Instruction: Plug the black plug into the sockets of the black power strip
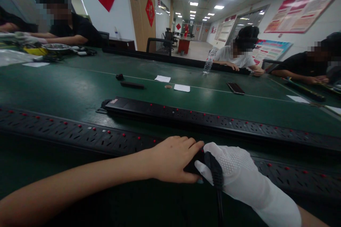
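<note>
Your right hand (231,168), in a white glove with a dotted grip, is closed around a black plug (214,172); its cable (219,204) runs down toward you. Your bare left hand (174,159) grasps the near power strip (80,133), fingers over the top, thumb on the near side, just beside the plug. Whether the plug is seated in an outlet cannot be told, as your hands cover the spot. The near power strip lies lengthwise across the green counter (80,85), red markers along its top. A second power strip (170,113) lies just beyond it, apart from both hands. Farther out are a black bar (132,85), a paper slip (182,88), a phone (236,88) and an upright bottle (209,62). Co-workers (236,51) sit along the far side.
</note>
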A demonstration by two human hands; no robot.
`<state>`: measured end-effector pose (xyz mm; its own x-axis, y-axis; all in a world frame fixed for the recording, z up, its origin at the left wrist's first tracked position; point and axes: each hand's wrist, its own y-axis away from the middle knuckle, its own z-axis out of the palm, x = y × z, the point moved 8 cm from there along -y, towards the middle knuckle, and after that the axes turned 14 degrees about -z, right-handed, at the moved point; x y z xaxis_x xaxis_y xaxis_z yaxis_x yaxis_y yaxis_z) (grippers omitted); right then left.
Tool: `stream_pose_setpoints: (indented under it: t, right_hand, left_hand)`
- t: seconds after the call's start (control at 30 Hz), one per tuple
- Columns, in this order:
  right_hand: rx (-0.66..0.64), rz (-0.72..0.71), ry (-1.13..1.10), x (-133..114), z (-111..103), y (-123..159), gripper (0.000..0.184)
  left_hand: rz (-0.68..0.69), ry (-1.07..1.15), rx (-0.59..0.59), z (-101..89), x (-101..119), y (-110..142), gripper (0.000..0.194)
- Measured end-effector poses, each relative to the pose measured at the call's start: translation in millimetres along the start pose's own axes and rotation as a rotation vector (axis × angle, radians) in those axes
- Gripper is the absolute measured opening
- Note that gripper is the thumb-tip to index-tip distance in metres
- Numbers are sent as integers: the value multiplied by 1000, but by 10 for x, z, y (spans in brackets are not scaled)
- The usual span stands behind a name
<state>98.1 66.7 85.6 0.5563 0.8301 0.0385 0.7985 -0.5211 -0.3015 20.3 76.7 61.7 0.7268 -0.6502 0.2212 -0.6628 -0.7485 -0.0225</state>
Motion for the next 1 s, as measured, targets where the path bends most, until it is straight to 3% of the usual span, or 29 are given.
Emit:
stream_pose_setpoints:
  t: [1.0]
  right_hand:
    - [-38, -28, 0, -31, -9, -31, 17]
  left_hand:
    - [2, -46, 9, 4, 26, 10, 72]
